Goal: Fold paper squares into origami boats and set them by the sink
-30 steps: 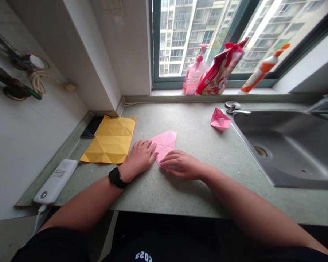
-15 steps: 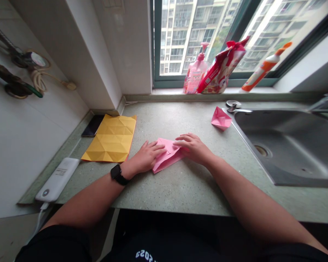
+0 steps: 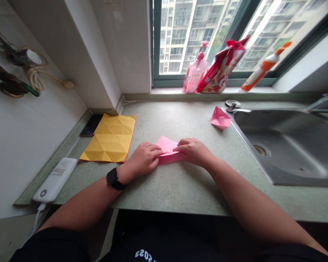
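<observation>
A folded sheet of pink origami paper (image 3: 168,154) lies flat on the speckled green countertop (image 3: 177,196), forming a low, narrow shape. My left hand (image 3: 143,158) grips its left end, with the fingertips on the paper. From the right, my right hand (image 3: 194,152) holds the other end, and the two hands nearly meet. Both hands cover much of the sheet. To the left lies a creased sheet of yellow paper (image 3: 108,138), close to my left hand. A small folded pink paper piece (image 3: 220,118) sits farther away, near the sink rim.
A stainless steel sink (image 3: 284,145) fills the right side. A phone (image 3: 91,124) and a white power bank (image 3: 55,180) lie along the wall at left. A pink soap bottle (image 3: 194,74), a red-and-white bag (image 3: 221,67) and an orange-capped bottle (image 3: 262,71) stand on the windowsill.
The pink sheet has gone from a wide diamond to a narrower folded shape. My right hand has moved back and left along it, and my hands are closer together.
</observation>
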{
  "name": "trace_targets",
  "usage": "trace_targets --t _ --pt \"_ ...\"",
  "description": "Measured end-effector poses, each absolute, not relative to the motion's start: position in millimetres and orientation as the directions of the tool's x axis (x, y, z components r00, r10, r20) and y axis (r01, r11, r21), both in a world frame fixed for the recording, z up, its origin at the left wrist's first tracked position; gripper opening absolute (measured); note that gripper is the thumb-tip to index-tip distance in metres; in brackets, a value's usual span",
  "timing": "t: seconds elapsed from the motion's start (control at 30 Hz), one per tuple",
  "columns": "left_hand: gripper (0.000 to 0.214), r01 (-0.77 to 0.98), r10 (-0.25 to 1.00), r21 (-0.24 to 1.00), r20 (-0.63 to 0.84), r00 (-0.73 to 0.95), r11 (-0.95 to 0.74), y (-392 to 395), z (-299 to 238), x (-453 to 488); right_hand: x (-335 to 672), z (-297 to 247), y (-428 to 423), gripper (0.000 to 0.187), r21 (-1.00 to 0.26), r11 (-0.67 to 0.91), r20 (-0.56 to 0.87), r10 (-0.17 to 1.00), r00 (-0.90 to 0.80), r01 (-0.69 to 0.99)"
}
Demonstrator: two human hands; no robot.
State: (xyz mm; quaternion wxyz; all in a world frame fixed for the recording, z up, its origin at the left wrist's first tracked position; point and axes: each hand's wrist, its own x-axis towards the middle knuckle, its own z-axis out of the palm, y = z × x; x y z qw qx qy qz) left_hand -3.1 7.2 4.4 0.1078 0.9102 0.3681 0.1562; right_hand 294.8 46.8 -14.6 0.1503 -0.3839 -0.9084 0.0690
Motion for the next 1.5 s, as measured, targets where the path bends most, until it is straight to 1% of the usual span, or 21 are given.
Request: trace_targets --t 0.1,0.23,0.4,0.5,0.57,0.63,0.7,0.8,0.97,1.07,1.17,1.23,1.3,1.37,1.5 --pt "0.027 0.649 0.699 0.268 0.184 0.690 -0.712 10 3 -6 293 -14 45 0.026 -0.275 0.708 0.196 0.704 -0.683 0.651" --pt "0.022 0.672 0.714 0.247 0.165 0.681 -0.698 10 4 -7 292 -9 43 0.024 -0.289 0.711 0.179 0.698 -0.694 0.641" --pt "0.022 0.703 0.752 0.276 0.161 0.639 -0.656 10 6 -11 294 -3 42 0.020 -0.316 0.717 0.161 0.686 -0.709 0.622" --pt "0.022 0.726 0.785 0.304 0.161 0.599 -0.617 12 6 -14 296 -5 43 0.019 -0.307 0.701 0.148 0.703 -0.696 0.643" --pt "0.023 0.736 0.806 0.335 0.170 0.567 -0.588 13 4 -16 296 -9 45 0.022 -0.289 0.677 0.146 0.730 -0.668 0.677" --pt "0.024 0.740 0.823 0.364 0.192 0.534 -0.565 14 1 -17 297 -14 46 0.031 -0.278 0.648 0.160 0.759 -0.632 0.709" --pt "0.031 0.752 0.835 0.363 0.208 0.510 -0.550 16 -2 -19 298 -17 48 0.038 -0.280 0.622 0.175 0.782 -0.598 0.732" --pt "0.038 0.791 0.842 0.290 0.205 0.499 -0.539 18 -6 -21 298 -20 50 0.038 -0.292 0.581 0.180 0.814 -0.553 0.760" --pt "0.037 0.844 0.853 0.155 0.193 0.484 -0.514 24 -6 -21 300 -26 53 0.039 -0.299 0.533 0.216 0.846 -0.488 0.792" --pt "0.039 0.864 0.854 0.092 0.235 0.465 -0.495 25 -6 -18 298 -30 55 0.039 -0.297 0.514 0.252 0.855 -0.453 0.805" --pt "0.043 0.819 0.798 0.063 0.278 0.534 -0.570 20 -6 -10 295 -32 57 0.038 -0.301 0.493 0.272 0.865 -0.422 0.816" --pt "0.042 0.742 0.734 0.080 0.252 0.631 -0.666 14 -8 -3 292 -33 58 0.038 -0.306 0.491 0.282 0.865 -0.415 0.816" --pt "0.040 0.677 0.684 0.117 0.217 0.696 -0.727 7 -10 4 290 -33 59 0.038 -0.308 0.497 0.291 0.861 -0.417 0.811" --pt "0.040 0.664 0.677 0.136 0.197 0.709 -0.735 3 -12 10 288 -34 60 0.037 -0.304 0.504 0.299 0.856 -0.421 0.808" --pt "0.045 0.693 0.705 0.129 0.144 0.694 -0.709 2 -16 13 288 -34 64 0.034 -0.311 0.501 0.290 0.859 -0.422 0.807"
